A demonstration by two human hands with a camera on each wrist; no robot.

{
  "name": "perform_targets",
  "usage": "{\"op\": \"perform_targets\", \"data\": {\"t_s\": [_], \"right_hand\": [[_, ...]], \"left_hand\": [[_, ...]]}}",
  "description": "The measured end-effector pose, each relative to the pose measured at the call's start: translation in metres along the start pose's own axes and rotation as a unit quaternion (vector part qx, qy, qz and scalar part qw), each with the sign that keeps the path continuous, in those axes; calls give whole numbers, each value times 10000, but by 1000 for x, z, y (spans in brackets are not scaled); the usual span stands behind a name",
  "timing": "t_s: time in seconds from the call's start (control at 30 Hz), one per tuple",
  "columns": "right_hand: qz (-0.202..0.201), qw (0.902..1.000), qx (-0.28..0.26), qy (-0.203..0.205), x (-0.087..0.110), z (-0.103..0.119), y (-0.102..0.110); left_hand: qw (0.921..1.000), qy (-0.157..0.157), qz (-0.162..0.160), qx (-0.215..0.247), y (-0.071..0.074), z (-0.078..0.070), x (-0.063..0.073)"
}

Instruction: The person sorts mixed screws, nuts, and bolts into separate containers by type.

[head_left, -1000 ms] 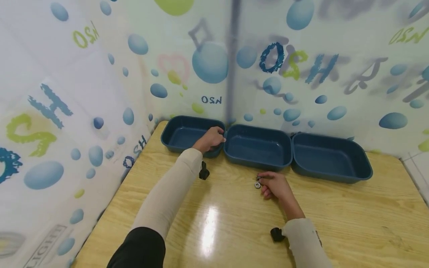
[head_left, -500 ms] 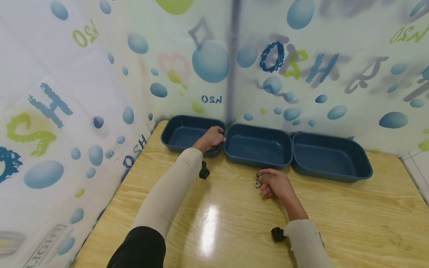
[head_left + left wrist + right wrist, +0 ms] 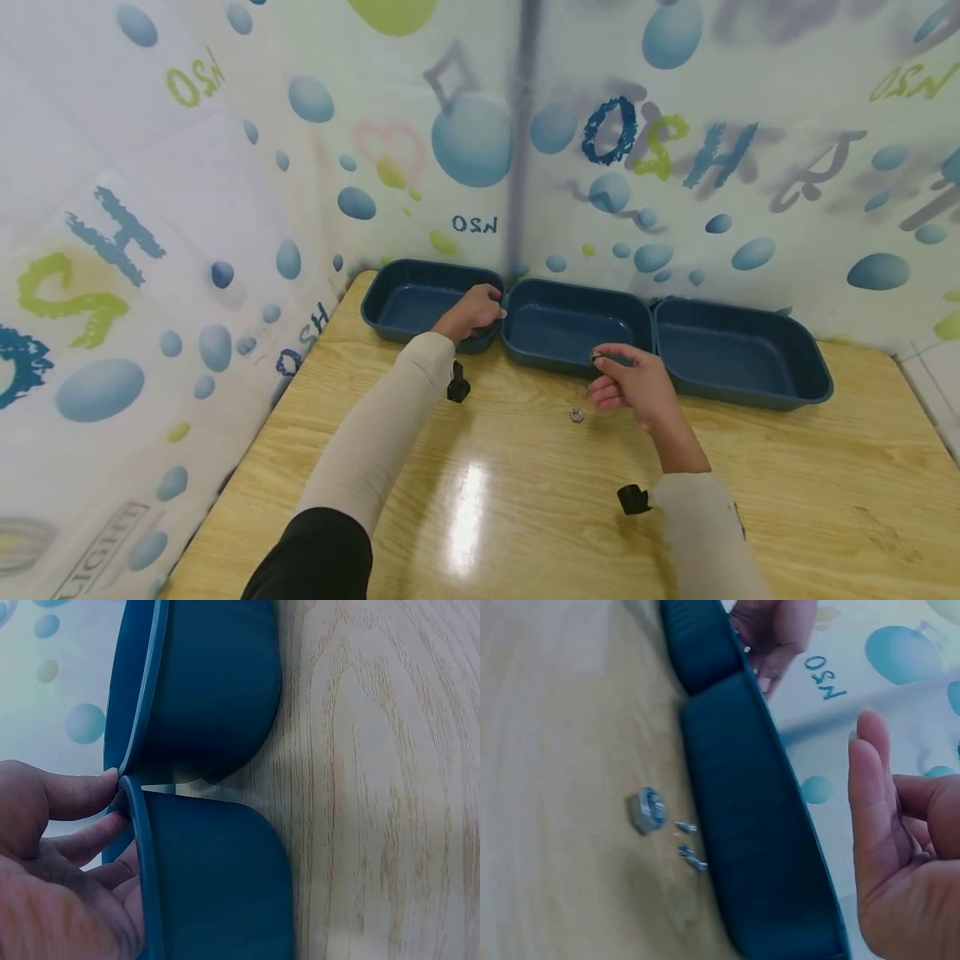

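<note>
Although my left hand (image 3: 472, 310) is clamped on the left bin's rim (image 3: 149, 877) and my right hand (image 3: 637, 383) pinches a small unidentified piece (image 3: 596, 356) near the middle bin (image 3: 540, 362), a slack pinch could drop it beside the nut (image 3: 577, 415) on the table (image 3: 532, 475) below that grip

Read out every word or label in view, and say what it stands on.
"OSH": large, on the backdrop behind the trays.
"OSN": smaller, also on the backdrop, letters seemingly mirrored.
"LIGHT": faint, on the backdrop at lower left.
Grey marks at far right: too blurred to read.
No text seen on the trays.
</note>
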State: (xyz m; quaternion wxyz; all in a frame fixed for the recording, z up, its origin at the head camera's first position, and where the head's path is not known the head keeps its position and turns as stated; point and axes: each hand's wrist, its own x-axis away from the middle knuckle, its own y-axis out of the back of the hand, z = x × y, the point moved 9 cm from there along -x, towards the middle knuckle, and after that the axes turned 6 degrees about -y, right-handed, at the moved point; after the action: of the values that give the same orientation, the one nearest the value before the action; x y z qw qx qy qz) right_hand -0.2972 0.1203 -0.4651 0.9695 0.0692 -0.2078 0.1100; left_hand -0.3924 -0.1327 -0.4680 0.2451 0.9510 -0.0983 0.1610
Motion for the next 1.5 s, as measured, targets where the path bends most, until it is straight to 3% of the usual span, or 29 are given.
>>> {"op": "perform_targets", "data": {"t_s": [0.27,0.6,1.27,1.5], "right_hand": [[-338,9994,61,100,-4,19,19],[-465,9987,-222,-14,-11,24,31],[-300,9995,73,-75,-7,15,20],[-163,9997,156,-58,-3,14,15]], "left_hand": [[10000,-5,-44,-87,0,-2,1],[9999,-14,-49,-118,1,-2,0],[10000,24,34,-3,0,4,0],[9999,-58,87,89,0,0,1]]}}
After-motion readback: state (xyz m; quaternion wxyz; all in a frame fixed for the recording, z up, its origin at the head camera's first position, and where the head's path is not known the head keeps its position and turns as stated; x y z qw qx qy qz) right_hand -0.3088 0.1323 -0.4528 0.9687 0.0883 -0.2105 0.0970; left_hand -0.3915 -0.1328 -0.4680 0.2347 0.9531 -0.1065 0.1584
